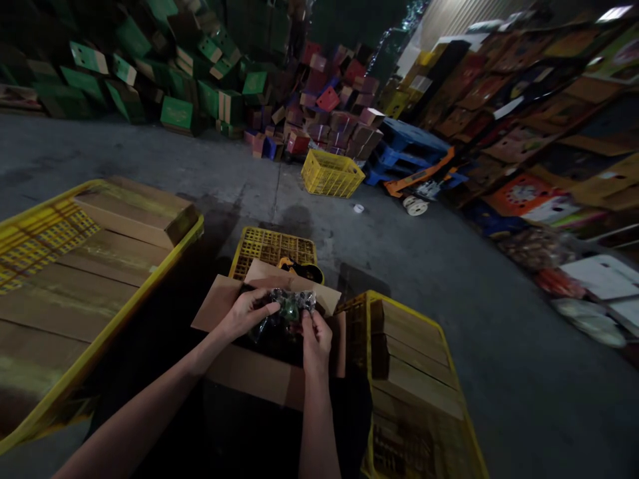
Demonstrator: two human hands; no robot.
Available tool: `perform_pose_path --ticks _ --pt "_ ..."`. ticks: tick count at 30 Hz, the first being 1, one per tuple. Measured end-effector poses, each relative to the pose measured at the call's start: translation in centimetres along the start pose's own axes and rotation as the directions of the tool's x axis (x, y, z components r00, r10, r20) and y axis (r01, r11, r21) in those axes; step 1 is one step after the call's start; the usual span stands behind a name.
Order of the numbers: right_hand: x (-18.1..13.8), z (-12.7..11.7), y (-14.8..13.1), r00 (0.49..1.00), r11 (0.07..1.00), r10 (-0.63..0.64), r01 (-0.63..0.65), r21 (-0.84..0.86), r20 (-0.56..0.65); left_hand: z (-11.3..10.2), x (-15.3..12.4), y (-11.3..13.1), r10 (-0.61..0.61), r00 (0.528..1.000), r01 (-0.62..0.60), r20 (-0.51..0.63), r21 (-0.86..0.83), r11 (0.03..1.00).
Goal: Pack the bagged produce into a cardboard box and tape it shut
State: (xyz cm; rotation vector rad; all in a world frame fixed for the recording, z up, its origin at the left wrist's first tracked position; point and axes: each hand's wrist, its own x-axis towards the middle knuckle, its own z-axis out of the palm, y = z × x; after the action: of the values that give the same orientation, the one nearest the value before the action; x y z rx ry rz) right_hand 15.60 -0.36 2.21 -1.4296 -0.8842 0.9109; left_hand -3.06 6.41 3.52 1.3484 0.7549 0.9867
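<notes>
left grip (244, 313) and right grip (317, 334) both pinched on clear plastic packet (289, 307) between them; open carton (254, 377) just below (unfinished, likely); closed cartons (134, 211) in yellow crate (62, 236) left of grips look done.

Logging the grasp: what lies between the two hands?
In the head view, a shiny clear packet showing some green spans from left hand to right hand.

1. Light: dim overall; near-black below the open carton (254, 374)'s near edge.
2. Lamp (615, 12): white, glaring, upper right.
3. Shadows: soft, on floor (295, 216) beyond yellow crate (277, 233)'s far edge.
4. Highlights: small, on clear wrapping (307, 301).
5. Right-hand boxes (528, 193): stretched, smeared.
</notes>
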Motion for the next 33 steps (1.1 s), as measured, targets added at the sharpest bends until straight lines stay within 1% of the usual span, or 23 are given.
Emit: perform_pose_path --ticks 3,6,9,12,17,19,22,25,27,30,33 --pt "0.1 -0.1 0.2 1.000 1.000 0.000 0.000 -0.009 -0.013 0.0 -0.1 -0.4 -0.020 1.000 0.021 0.022 -0.046 0.999" --pt "0.2 -0.1 0.3 1.000 1.000 0.009 -0.009 -0.002 -0.011 -0.1 -0.1 -0.8 -0.023 1.000 0.024 0.019 -0.039 0.999" --pt "0.2 -0.1 0.1 1.000 1.000 0.018 -0.018 0.020 -0.006 -0.3 -0.1 -1.2 -0.005 1.000 0.006 0.013 -0.019 1.000" --pt "0.0 0.1 -0.1 1.000 0.998 0.030 -0.030 0.064 0.001 -0.3 -0.1 -1.3 0.018 1.000 -0.018 -0.011 -0.038 0.999" --pt "-0.3 0.4 -0.5 0.999 0.994 0.024 -0.026 0.109 0.023 0.0 -0.2 -0.7 0.052 0.998 -0.056 -0.043 -0.090 0.994" --pt "-0.4 0.4 -0.7 0.999 0.993 0.028 -0.032 0.118 0.034 0.0 -0.2 -0.3 0.079 0.996 -0.081 -0.045 -0.063 0.995" --pt "-0.6 0.5 -1.1 0.999 0.991 0.018 -0.024 0.129 0.045 -0.1 -0.2 0.0 0.110 0.993 -0.108 -0.052 0.027 0.994" --pt "-0.9 0.6 -1.6 0.998 0.991 -0.022 0.013 0.129 0.065 -0.2 0.0 0.0 0.087 0.995 -0.084 -0.041 0.078 0.993" --pt "-1.0 0.6 -1.9 0.995 0.992 -0.037 0.025 0.124 0.095 -0.2 0.1 -0.1 0.070 0.996 -0.065 -0.058 0.081 0.995" --pt "-1.0 0.5 -2.0 0.992 0.996 -0.049 0.039 0.084 0.120 -0.2 0.1 0.0 0.044 0.996 -0.040 -0.077 0.052 0.998" --pt "-0.7 0.3 -1.6 0.995 0.998 -0.062 0.060 0.030 0.074 -0.1 -0.1 0.2 0.043 0.999 -0.043 -0.021 -0.025 0.999"
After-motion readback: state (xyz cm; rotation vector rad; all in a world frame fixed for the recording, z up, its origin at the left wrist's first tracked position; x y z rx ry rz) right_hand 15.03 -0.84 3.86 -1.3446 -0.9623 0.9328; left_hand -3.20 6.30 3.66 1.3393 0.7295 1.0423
